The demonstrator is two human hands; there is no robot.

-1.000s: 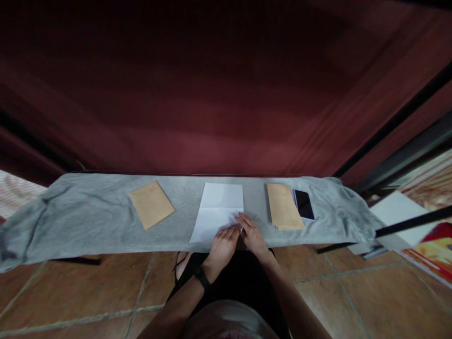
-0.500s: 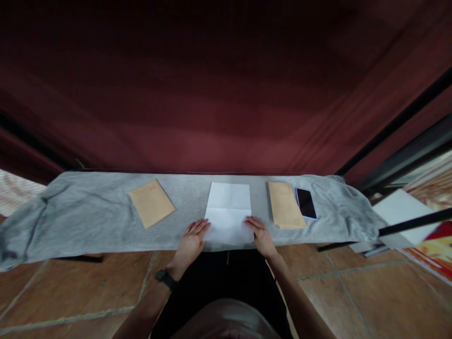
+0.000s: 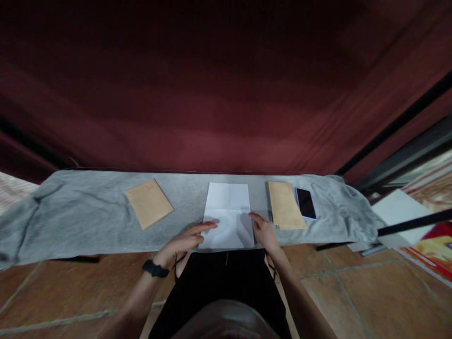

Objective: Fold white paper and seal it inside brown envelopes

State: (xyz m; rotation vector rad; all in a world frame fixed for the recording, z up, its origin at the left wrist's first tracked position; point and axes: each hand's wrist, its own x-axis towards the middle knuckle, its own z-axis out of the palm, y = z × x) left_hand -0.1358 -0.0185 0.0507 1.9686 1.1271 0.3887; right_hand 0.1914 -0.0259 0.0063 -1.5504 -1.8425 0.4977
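Head view: hands flanking paper edges.

left hand: flat, fingers stretched out (black band on the wrist)
right hand: flat, fingers forward

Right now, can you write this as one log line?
left hand: open, at paper edge | right hand: open, on paper | cloth under
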